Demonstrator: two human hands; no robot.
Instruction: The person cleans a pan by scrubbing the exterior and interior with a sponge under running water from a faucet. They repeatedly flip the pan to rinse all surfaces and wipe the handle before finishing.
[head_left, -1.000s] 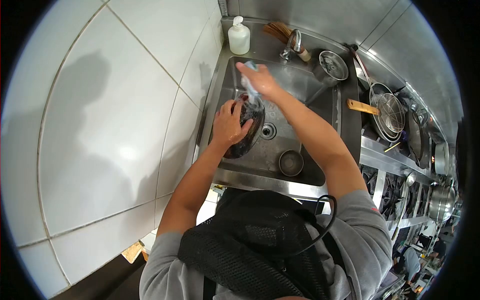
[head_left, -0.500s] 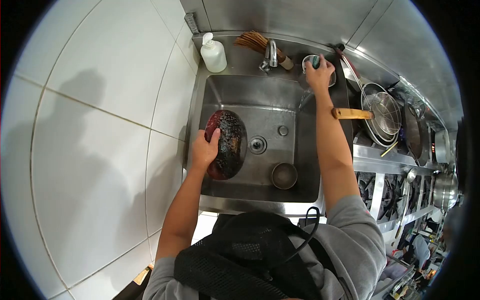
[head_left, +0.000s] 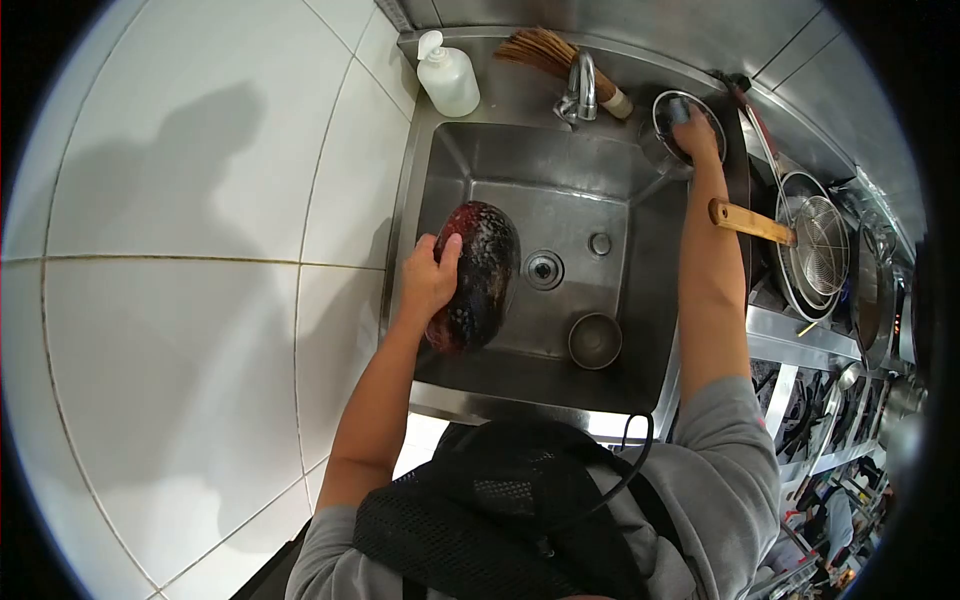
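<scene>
My left hand (head_left: 432,275) grips the near-left rim of a rounded, blackened vessel (head_left: 482,275) with dark red patches, like the outside of a pan. It is tilted over the left part of the steel sink (head_left: 560,375), and its inside is hidden. My right hand (head_left: 697,135) reaches into a round metal container (head_left: 720,112) at the sink's back right corner. Its fingers are closed around a small greyish scrubbing pad (head_left: 680,108), partly covered. A small metal bowl (head_left: 595,341) sits on the sink floor, right of the drain (head_left: 543,270).
Behind the sink are a white pump bottle (head_left: 448,78), a straw brush (head_left: 545,50) and a faucet (head_left: 582,90). A wooden-handled strainer (head_left: 755,220) juts over my right forearm. Stove burners (head_left: 795,405) lie to the right, a tiled wall (head_left: 170,350) to the left.
My right hand has gone down into the metal container with the scrubbing pad. My left hand still holds the blackened vessel, slightly turned. The whole view has shifted a little.
</scene>
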